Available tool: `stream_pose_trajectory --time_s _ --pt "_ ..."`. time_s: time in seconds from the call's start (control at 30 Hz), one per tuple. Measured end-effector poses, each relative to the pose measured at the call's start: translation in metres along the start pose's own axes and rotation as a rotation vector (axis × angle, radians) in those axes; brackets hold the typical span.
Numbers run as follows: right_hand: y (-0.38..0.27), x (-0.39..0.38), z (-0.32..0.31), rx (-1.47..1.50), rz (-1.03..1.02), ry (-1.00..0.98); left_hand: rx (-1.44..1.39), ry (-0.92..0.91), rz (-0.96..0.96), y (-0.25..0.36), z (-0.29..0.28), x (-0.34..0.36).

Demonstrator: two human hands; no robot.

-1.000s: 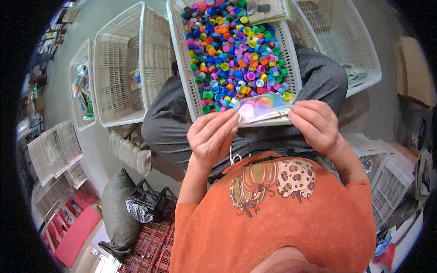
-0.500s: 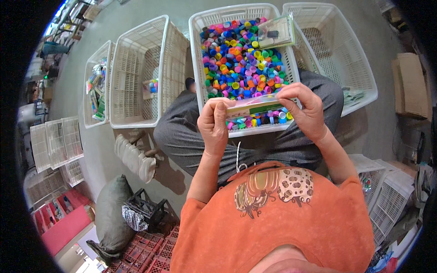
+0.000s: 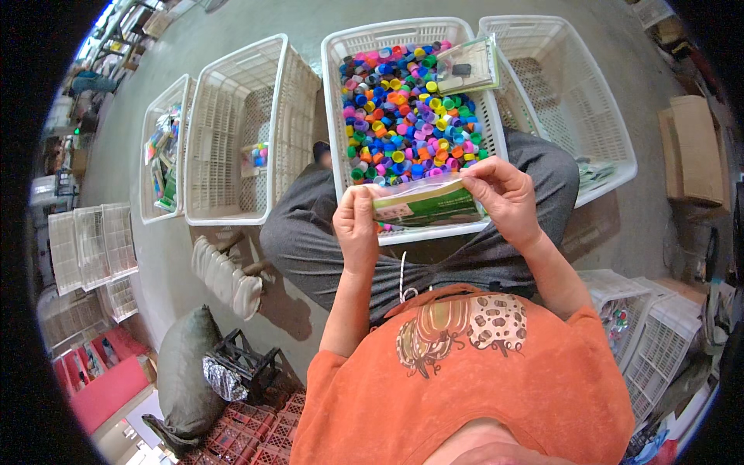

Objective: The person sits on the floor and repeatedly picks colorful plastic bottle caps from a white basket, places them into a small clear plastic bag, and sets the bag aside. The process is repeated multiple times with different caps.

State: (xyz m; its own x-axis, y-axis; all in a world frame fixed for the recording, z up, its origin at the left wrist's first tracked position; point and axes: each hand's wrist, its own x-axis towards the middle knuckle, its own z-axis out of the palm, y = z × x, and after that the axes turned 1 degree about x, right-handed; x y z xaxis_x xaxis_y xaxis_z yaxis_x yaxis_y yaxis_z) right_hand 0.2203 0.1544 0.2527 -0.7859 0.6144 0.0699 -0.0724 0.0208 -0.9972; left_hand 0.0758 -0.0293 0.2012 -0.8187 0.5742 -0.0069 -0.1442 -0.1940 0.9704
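Both hands hold a flat plastic bag point(image 3: 426, 208) with a green printed panel and a clear upper edge. My left hand point(image 3: 357, 227) pinches its left top corner, and my right hand point(image 3: 504, 198) pinches the right top corner. The bag's face is tilted up toward me over the near end of a white basket point(image 3: 329, 101). Colourful plastic caps point(image 3: 411, 108) fill that basket between my crossed legs. A stack of similar clear bags point(image 3: 467, 66) lies on its far right corner. Whether anything is inside the held bag cannot be made out.
To the left stand a white basket point(image 3: 203, 116) with one small packet of caps point(image 3: 256, 157) and a smaller one point(image 3: 147, 186) with filled packets. A white basket point(image 3: 620, 128) at right holds green-printed bags point(image 3: 595, 174). Nearby are a grey sack point(image 3: 186, 372) and cardboard point(image 3: 694, 147).
The bag has tipped so more of its green printed face shows toward me. Both hands have come slightly lower in the view, and the right hand's fingers have shifted along the edge.
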Motion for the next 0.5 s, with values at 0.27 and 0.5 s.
stream_pose_trajectory --time_s 0.27,0.5 --pt "-0.002 0.000 0.019 -0.569 -0.358 0.032 0.667 -0.297 0.419 0.035 0.056 0.017" --pt "0.008 -0.001 0.012 -0.563 -0.338 -0.006 0.835 -0.392 0.565 0.029 0.053 0.021"
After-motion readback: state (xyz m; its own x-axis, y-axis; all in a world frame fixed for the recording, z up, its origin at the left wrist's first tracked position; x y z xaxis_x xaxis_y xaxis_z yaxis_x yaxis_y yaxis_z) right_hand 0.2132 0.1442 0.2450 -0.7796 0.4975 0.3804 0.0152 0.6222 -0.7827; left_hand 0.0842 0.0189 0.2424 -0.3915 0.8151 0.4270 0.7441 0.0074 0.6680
